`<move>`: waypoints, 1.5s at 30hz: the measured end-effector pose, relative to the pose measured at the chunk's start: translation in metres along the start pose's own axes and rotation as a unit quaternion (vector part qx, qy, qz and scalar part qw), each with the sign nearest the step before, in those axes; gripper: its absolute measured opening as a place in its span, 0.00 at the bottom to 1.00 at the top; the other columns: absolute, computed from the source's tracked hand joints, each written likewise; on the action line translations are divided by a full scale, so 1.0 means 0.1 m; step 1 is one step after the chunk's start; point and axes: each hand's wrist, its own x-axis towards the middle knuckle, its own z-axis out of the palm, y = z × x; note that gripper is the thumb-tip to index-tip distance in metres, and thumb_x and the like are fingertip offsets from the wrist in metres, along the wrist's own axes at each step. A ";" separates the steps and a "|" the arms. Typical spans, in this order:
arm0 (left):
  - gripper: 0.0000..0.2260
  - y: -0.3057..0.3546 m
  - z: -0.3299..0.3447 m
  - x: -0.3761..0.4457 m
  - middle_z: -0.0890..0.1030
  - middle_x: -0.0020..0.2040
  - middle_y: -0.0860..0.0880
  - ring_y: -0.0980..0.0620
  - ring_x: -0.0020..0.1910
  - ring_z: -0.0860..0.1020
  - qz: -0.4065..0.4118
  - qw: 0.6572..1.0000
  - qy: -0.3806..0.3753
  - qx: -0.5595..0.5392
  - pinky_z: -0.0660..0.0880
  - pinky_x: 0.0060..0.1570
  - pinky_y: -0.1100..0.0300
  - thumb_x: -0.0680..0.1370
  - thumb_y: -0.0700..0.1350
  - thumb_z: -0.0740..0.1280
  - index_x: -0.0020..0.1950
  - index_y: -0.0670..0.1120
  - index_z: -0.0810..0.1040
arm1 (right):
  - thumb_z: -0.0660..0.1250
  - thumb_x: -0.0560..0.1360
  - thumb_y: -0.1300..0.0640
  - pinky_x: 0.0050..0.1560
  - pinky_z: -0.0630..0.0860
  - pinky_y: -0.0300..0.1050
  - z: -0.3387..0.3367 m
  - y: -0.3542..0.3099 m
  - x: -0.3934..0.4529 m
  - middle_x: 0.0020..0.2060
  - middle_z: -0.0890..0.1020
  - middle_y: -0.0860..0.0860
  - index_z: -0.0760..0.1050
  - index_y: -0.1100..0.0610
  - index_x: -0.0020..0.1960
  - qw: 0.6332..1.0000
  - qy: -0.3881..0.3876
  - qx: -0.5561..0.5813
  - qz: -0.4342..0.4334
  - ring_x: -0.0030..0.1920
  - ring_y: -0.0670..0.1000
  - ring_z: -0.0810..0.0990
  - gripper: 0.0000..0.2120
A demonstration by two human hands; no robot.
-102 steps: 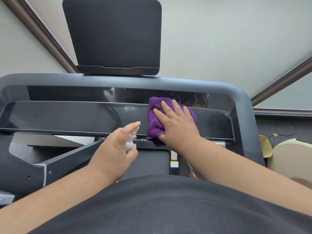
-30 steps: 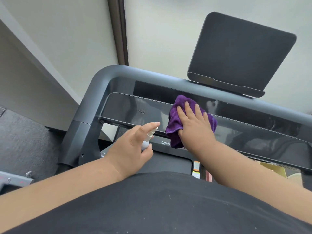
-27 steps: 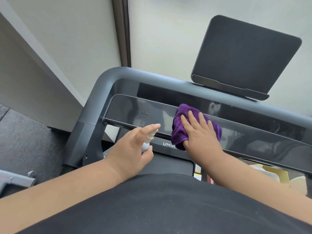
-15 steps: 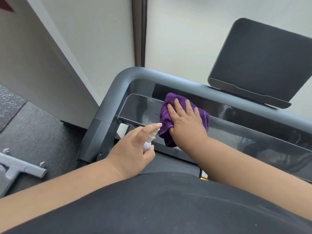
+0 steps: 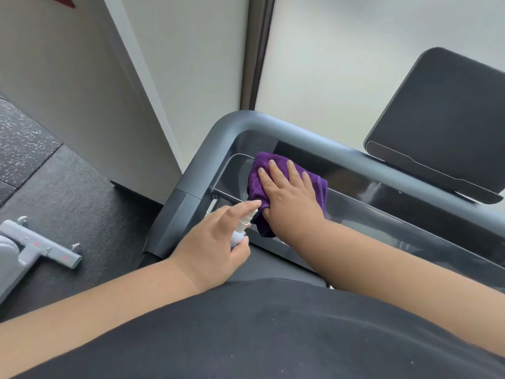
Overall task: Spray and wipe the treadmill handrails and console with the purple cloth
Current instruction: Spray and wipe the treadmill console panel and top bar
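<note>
Purple cloth [image 5: 289, 187] at far-left end of glossy console panel [image 5: 382, 214], pressed flat under right hand [image 5: 289, 192], fingers straight and spread. Left hand [image 5: 216, 242] just beside, curled around small white spray bottle [image 5: 241, 228], forefinger on top — nozzle nearly touching cloth. Curved grey handrail [image 5: 207, 160] hemming cloth on left and far sides. Dark tablet holder [image 5: 442, 119] far right. Grey machine foot [image 5: 41, 244] on dark floor [image 5: 82, 201], well apart left — open room there.
</note>
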 end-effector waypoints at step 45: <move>0.30 -0.04 -0.18 -0.01 0.77 0.52 0.53 0.54 0.46 0.75 0.065 0.998 0.009 -0.014 0.73 0.51 0.63 0.72 0.39 0.69 0.71 0.55 0.64 | 0.60 0.78 0.45 0.76 0.44 0.60 0.01 -0.35 -0.06 0.80 0.43 0.49 0.38 0.47 0.80 0.989 -0.017 -0.065 -0.129 0.79 0.61 0.42 0.40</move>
